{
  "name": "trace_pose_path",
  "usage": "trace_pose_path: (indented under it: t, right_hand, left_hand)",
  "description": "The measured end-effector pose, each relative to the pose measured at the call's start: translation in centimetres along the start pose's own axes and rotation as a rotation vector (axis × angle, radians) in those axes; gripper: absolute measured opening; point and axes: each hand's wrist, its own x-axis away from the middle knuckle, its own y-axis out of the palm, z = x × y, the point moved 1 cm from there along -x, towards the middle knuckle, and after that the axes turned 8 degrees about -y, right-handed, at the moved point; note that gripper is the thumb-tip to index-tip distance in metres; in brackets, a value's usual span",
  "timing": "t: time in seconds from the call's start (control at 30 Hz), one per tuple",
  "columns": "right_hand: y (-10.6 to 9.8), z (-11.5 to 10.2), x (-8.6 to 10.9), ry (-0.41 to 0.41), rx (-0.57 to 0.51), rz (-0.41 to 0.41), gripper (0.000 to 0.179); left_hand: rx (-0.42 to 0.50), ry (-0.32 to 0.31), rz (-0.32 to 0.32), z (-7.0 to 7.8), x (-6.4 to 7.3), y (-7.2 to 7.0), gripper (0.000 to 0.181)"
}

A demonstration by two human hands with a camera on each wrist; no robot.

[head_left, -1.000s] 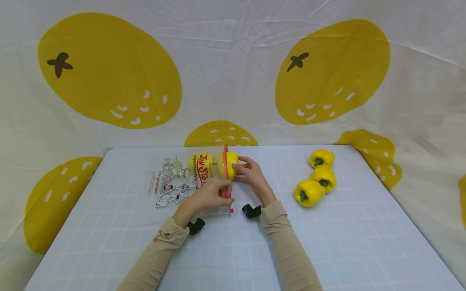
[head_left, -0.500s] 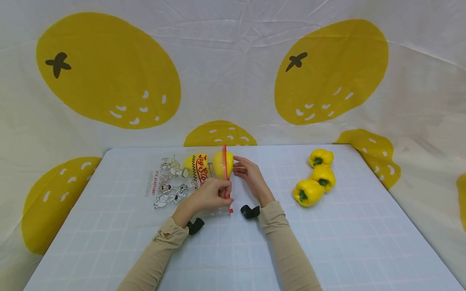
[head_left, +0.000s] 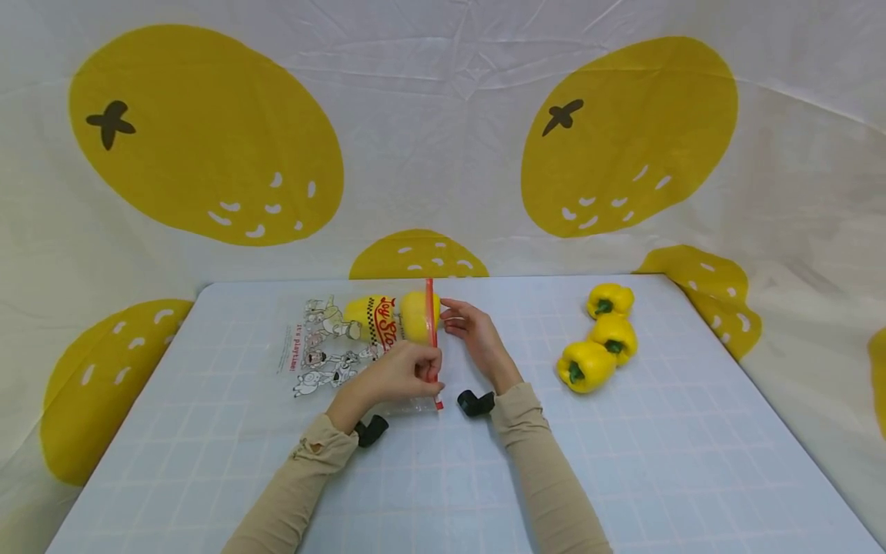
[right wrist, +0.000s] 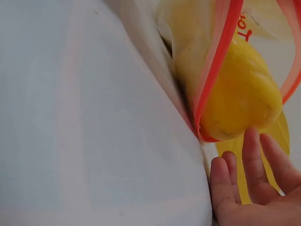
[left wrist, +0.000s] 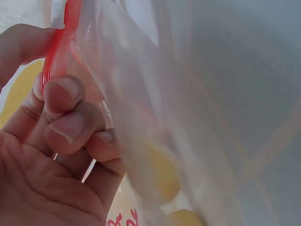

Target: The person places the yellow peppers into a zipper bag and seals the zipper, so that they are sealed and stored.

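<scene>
A clear zip bag (head_left: 294, 350) with printed cartoon figures lies flat, its red zip edge (head_left: 431, 308) facing right. Inside it, partly behind the print, are yellow bell peppers; one pepper (head_left: 415, 317) sits right at the mouth. My left hand (head_left: 398, 373) pinches the near part of the red edge, below a white slider (left wrist: 58, 14). My right hand (head_left: 477, 338) is at the mouth with fingers extended; in the right wrist view a fingertip (right wrist: 251, 136) meets the end of that pepper (right wrist: 249, 94). The mouth gapes around the pepper there.
Three loose yellow bell peppers (head_left: 587, 368) stand in a touching row on the table (head_left: 692, 462), to the right of my right hand. Black wrist mounts (head_left: 475, 402) sit under both wrists. A lemon-printed curtain (head_left: 429, 154) hangs behind the table's far edge.
The pepper at the mouth has slid left, deeper into the bag, pushed by my right hand, whose thumb has come off it. My left hand keeps its pinch on the red edge.
</scene>
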Motion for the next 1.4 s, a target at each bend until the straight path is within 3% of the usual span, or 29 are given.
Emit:
trace_pose_path:
  t: [0.57,0.83,1.17,1.4]
  right_hand:
    - [-0.16,0.12,0.15,-0.008,0.025,-0.102,0.045]
    - [-0.12,0.15,0.08,0.009,-0.085,-0.056,0.044]
    - [-0.19,0.36,0.03,-0.008,-0.071,-0.131,0.046]
    - [-0.46,0.13,-0.24,-0.004,-0.060,-0.081,0.043]
  left_hand:
    - [0.009,-0.008,-0.030,0.03,0.09,-0.05,0.024]
    - [-0.006,-0.016,-0.033,0.04,0.09,0.02,0.024]
    - [-0.024,-0.011,-0.027,-0.01,0.10,0.11,0.025]
    - [-0.036,-0.006,-0.032,0.23,0.04,0.09,0.025]
